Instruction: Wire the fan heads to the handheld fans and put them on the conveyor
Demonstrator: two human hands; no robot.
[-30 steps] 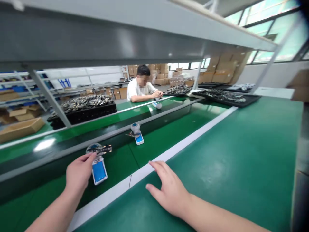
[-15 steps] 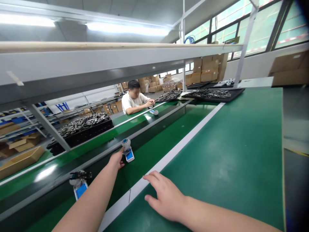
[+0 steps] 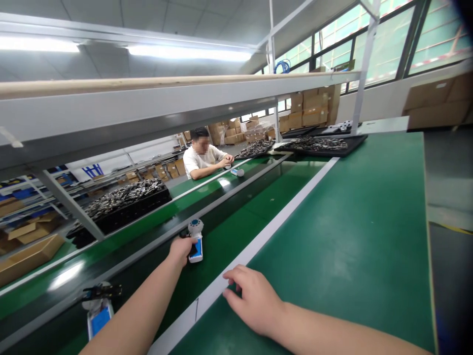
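Out over the dark green belt, my left hand grips the side of a white device with a blue panel and a round grey head. My thumb lies over the blue panel; the other fingers are mostly hidden. My right hand rests at the white strip along the near edge of the green tabletop. It holds nothing, its thumb apart from the loosely bent fingers. A similar blue-and-white device, with a black part across its top, lies at lower left, partly behind my left forearm.
Across the belt a person in a white shirt handles a small part, with another white-and-blue device nearby. Black trays of small dark parts stand at the far end. A grey shelf beam spans overhead. An open carton sits at left.
My left hand has closed on the device, which now stands straighter. The device at lower left has shifted left and down in view. My right hand has barely moved, its fingers bending slightly more.
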